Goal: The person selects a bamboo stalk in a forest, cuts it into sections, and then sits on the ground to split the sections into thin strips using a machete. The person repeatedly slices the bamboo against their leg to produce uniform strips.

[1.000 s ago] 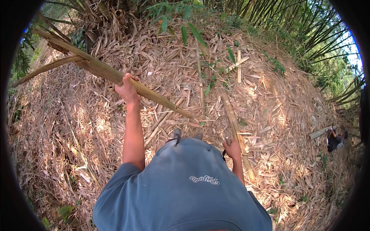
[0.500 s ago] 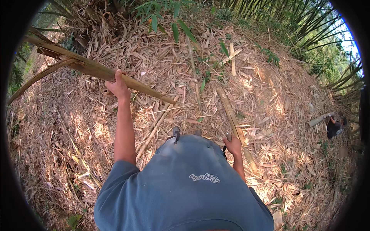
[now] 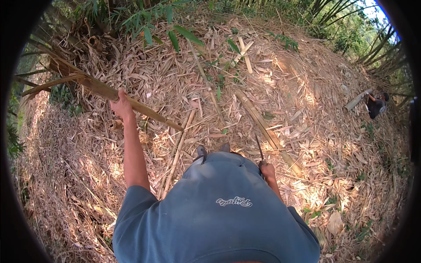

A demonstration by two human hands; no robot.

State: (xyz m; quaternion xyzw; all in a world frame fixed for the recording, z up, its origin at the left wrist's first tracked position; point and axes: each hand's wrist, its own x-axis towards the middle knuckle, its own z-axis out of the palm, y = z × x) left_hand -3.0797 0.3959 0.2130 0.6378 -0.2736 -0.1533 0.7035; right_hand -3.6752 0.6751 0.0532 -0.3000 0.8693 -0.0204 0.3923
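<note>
My left hand is closed around a brown bamboo pole, held out to my left at a slant. The pole's thick far end is split, with a side piece forking off toward the left. Its thinner end points down toward the ground in front of me. By my right hip, my right hand grips the handle of a long knife. The narrow dark blade points forward, away from me. Beside the blade, a split length of bamboo lies on the ground.
Dry bamboo leaves cover the ground. Thin poles lie left of my feet, and crossed pale strips lie farther ahead. Bamboo clumps stand at the back. Far right, another person is beside a bamboo log.
My left hand and the bamboo pole have shifted left and slightly down in the view. The knife blade now shows more plainly ahead of my right hand. The whole view has turned a little.
</note>
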